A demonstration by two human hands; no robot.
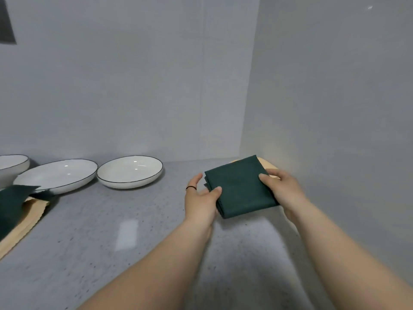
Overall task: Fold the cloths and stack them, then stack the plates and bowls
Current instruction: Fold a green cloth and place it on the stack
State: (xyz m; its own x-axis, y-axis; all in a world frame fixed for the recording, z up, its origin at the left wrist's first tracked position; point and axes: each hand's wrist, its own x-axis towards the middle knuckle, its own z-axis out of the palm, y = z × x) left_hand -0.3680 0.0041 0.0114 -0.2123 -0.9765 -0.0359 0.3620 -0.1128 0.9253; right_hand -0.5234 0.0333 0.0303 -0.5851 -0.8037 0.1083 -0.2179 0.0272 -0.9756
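Observation:
A folded dark green cloth [239, 186] is held flat between both hands near the right wall. My left hand [201, 199] grips its left edge with the thumb on top. My right hand [283, 190] grips its right edge. Under the cloth's far corner a tan folded cloth [266, 163] peeks out on the counter. At the far left lie an unfolded green cloth [13, 204] and a tan cloth [24, 224] beneath it. Two white plates with dark rims, one on the left [55, 175] and one on the right [130, 172], stand at the back. A white bowl [11, 166] sits at the left edge.
The grey speckled counter [107, 231] runs into a corner formed by the back wall and the right wall [335, 108]. The green cloth is close to the right wall. A dark ring sits on my left index finger.

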